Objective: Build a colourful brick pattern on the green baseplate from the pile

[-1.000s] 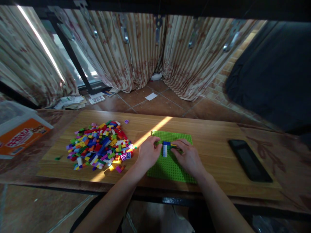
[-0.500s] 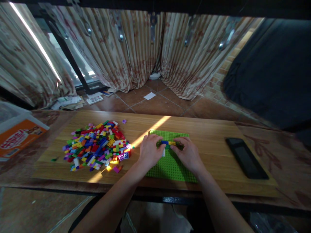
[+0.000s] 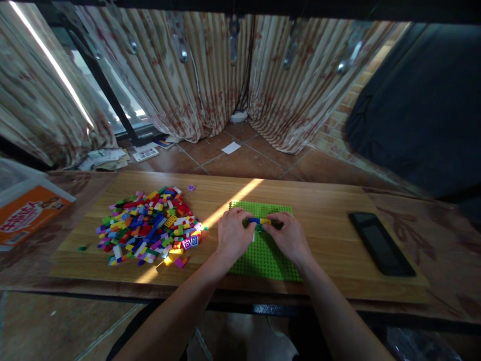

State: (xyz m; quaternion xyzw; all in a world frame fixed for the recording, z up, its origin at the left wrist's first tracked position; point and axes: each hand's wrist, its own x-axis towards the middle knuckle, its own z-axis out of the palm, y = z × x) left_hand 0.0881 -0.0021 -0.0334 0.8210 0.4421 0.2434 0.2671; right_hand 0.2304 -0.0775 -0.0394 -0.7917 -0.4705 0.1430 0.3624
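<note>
A short row of joined toy bricks [image 3: 259, 220], blue on the left and yellow on the right, is held above the green baseplate [image 3: 276, 260]. Darker pieces show at both ends of the row, partly covered by fingers. My left hand [image 3: 233, 231] is closed on the left end, thumb toward the front. On the right end, my right hand [image 3: 287, 234] pinches with thumb and fingers. Just below the row a green brick and a small white piece [image 3: 253, 236] show; whether they are joined to the row I cannot tell.
Left of the baseplate lies a heap of mixed toy bricks [image 3: 150, 228] on the wooden board [image 3: 326, 240]. A dark phone-like device [image 3: 381, 243] rests near the board's right end. At the far left stands a clear tub with an orange label [image 3: 32, 215].
Both hands stay closed on the brick row and have shifted only slightly. More of the dark end pieces shows between the fingers now.
</note>
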